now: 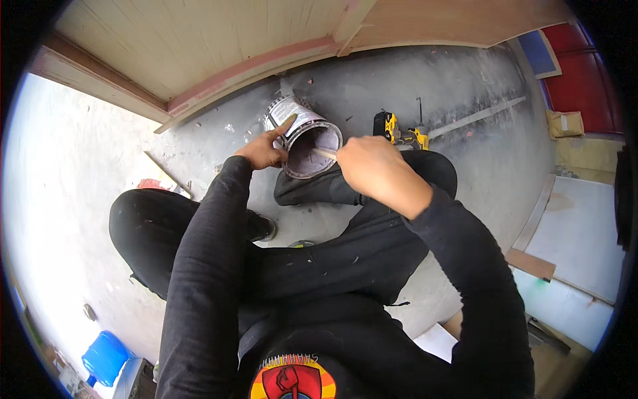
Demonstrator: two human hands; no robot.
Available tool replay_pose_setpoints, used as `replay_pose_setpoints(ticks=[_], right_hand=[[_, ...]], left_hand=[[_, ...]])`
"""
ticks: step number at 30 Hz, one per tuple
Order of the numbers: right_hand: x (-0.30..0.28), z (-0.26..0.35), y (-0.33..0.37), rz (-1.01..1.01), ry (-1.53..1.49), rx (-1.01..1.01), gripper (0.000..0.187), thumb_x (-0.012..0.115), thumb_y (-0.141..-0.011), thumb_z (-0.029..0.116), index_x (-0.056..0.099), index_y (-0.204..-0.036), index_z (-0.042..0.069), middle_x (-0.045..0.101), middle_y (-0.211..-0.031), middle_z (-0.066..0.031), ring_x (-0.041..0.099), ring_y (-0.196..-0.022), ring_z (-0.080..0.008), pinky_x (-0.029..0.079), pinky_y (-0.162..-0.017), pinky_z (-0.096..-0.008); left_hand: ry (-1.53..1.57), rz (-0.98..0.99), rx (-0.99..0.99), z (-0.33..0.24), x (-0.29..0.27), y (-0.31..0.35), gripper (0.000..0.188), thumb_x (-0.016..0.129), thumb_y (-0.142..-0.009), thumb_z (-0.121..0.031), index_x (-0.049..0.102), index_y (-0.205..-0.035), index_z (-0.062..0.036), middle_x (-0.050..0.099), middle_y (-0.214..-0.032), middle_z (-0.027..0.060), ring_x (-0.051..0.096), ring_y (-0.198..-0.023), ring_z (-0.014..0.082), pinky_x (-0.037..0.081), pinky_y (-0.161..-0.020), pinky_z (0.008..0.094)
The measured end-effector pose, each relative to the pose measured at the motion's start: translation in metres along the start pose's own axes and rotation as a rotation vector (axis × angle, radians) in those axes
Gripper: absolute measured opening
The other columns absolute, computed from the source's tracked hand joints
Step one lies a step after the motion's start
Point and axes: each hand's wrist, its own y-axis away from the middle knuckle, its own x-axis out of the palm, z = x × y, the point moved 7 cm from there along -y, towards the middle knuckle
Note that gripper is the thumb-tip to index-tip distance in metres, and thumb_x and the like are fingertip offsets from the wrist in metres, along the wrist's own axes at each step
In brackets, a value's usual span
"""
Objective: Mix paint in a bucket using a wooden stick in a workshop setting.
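A round metal can [286, 114] with a printed label lies tilted toward me, its mouth facing my lap. Greyish-lilac paste coats the can's inner wall. My left hand [269, 147] grips the can's left rim, thumb along the outside and fingers at the edge. In my right hand [375, 166] is a thin pale stick [325, 153], closed in the fist, its far end reaching into the can's mouth. The tip of the stick against the paste is hard to make out.
A yellow and black cordless drill [402, 131] lies on the grey floor [478, 153] right of the can. Wooden panels [193, 46] stand along the far side. A blue container [106, 357] is at lower left, and boards [571, 233] are at right.
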Motion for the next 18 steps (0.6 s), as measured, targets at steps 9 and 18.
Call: replay_pose_setpoints(ticks=[9, 18], right_hand=[[0.022, -0.006, -0.032, 0.005, -0.042, 0.028, 0.015, 0.058, -0.074, 0.005, 0.069, -0.081, 0.0, 0.067, -0.084, -0.0207, 0.067, -0.082, -0.0355, 0.054, -0.072, -0.044], [0.011, -0.006, 0.007, 0.047, -0.029, 0.075, 0.013, 0.058, -0.074, 0.006, 0.068, -0.076, -0.001, 0.065, -0.073, -0.0211, 0.066, -0.072, -0.0368, 0.053, -0.066, -0.0444]], left_hand=[[-0.009, 0.047, -0.135, 0.005, 0.0, -0.003, 0.09, 0.055, -0.074, 0.004, 0.022, -0.148, -0.0367, 0.052, -0.128, 0.0127, 0.06, -0.092, 0.0163, 0.056, -0.08, 0.0331], [0.047, 0.025, -0.12, 0.011, -0.006, -0.006, 0.088, 0.053, -0.072, 0.002, 0.026, -0.147, -0.0357, 0.06, -0.1, 0.007, 0.059, -0.076, 0.0145, 0.055, -0.07, 0.0305]])
